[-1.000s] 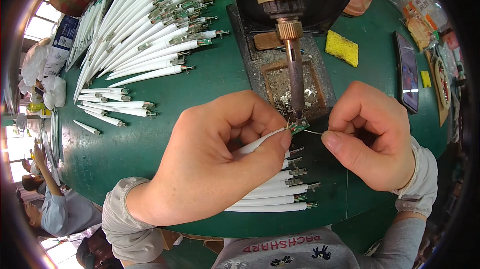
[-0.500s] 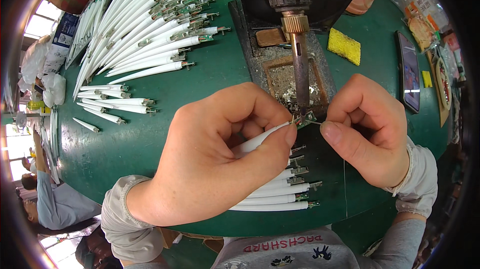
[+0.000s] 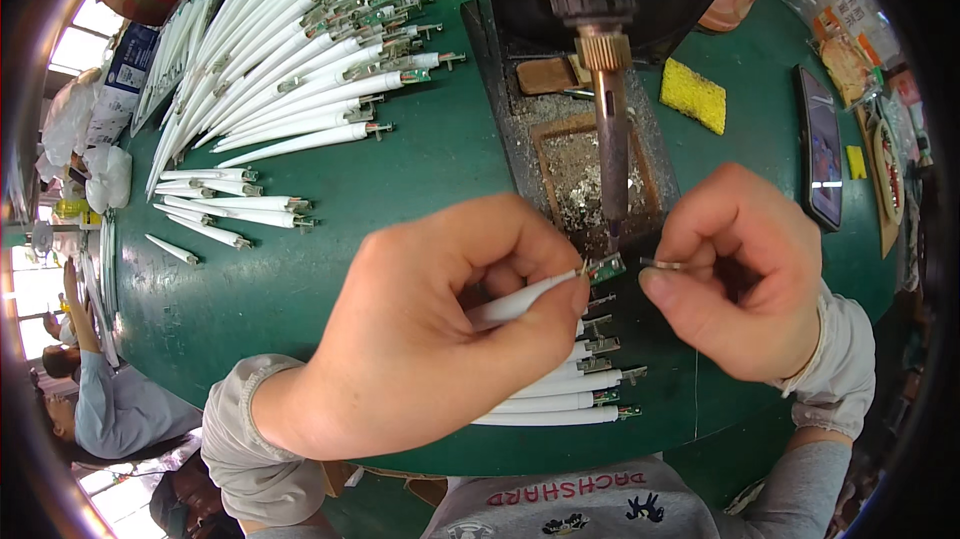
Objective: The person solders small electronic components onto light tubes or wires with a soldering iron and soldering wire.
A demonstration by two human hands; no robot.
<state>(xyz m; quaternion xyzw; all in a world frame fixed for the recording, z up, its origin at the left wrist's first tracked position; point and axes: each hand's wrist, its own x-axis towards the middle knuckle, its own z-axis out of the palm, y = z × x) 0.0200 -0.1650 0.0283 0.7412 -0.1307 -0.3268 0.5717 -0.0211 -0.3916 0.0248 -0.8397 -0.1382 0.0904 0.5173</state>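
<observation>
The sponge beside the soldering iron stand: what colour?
Yellow; the sponge shows in the head view.

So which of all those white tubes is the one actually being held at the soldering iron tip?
The white tube pinched in the left hand; its end sits under the iron tip. The others lie on the table.

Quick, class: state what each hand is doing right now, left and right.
Left hand: closed, holding a white cable by its end.
Right hand: closed, pinching a thin wire.
</observation>
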